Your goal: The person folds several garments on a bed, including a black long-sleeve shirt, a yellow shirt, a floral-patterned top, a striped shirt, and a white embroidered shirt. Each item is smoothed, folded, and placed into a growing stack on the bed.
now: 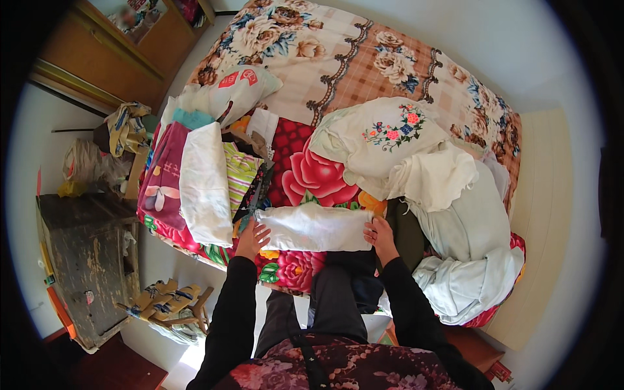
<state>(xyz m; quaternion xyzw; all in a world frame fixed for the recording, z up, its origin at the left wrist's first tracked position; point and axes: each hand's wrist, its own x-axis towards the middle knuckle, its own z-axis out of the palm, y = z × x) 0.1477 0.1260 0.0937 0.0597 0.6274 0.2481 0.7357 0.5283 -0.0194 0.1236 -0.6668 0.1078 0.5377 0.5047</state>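
Presently a folded white cloth (316,227) lies flat on the near edge of the bed (338,58), over a red flowered blanket (305,172), directly in front of the person. It sits lengthwise between the two hands. The left hand (252,238) rests at the cloth's left end, fingers spread and flat, touching the fabric without gripping it. The right hand (379,235) rests at the right end, fingers curled onto the edge of the fold; whether it pinches the cloth cannot be told. Both forearms, in black sleeves, come up from the lower edge.

Just left of the cloth, a second white folded piece (205,182) lies over a pink patterned garment (162,179), with a green striped cloth (239,170) beside it. Beyond the right hand, a loose heap of pale laundry (468,221) spreads toward the bed's right side, topped by a white embroidered piece with flowers (383,133). A worn wooden chest (84,253) stands on the floor well to the left.
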